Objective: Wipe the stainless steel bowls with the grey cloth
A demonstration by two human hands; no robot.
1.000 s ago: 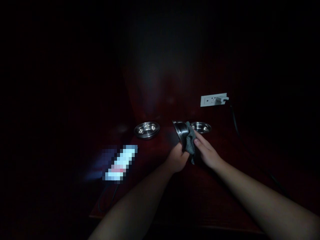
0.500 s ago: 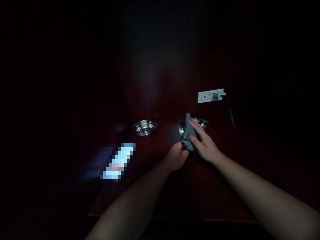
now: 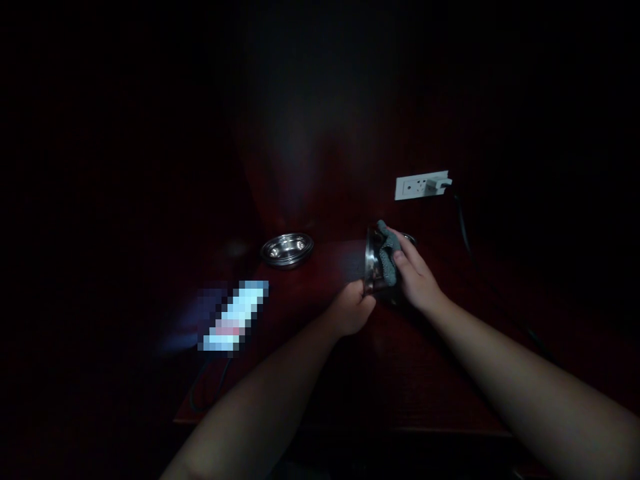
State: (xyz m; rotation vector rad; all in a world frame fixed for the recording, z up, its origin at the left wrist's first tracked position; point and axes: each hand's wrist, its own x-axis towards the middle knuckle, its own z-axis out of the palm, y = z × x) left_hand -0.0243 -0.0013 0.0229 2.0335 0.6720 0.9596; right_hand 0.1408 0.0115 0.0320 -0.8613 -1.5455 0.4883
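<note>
Stretching beneath my arms, the dark red desk (image 3: 425, 373) is carrying a glowing, pixelated rectangle (image 3: 234, 317) at its left. My left hand (image 3: 351, 310) and right hand (image 3: 420, 283) are leaning in over it. Between them I am holding a metal bowl (image 3: 370, 261) tipped onto its side over the desk, its opening facing left; my left fingers are pinching its lower rim. A stack of metal bowls (image 3: 287, 250) is sitting farther left, and another bowl (image 3: 411, 238) is showing a sliver behind my right hand. My right fingers are gripping a grey-green cloth (image 3: 389, 263) against the held bowl's outside. On the wall, a white socket panel (image 3: 407, 188) is holding a plug (image 3: 443, 183).
</note>
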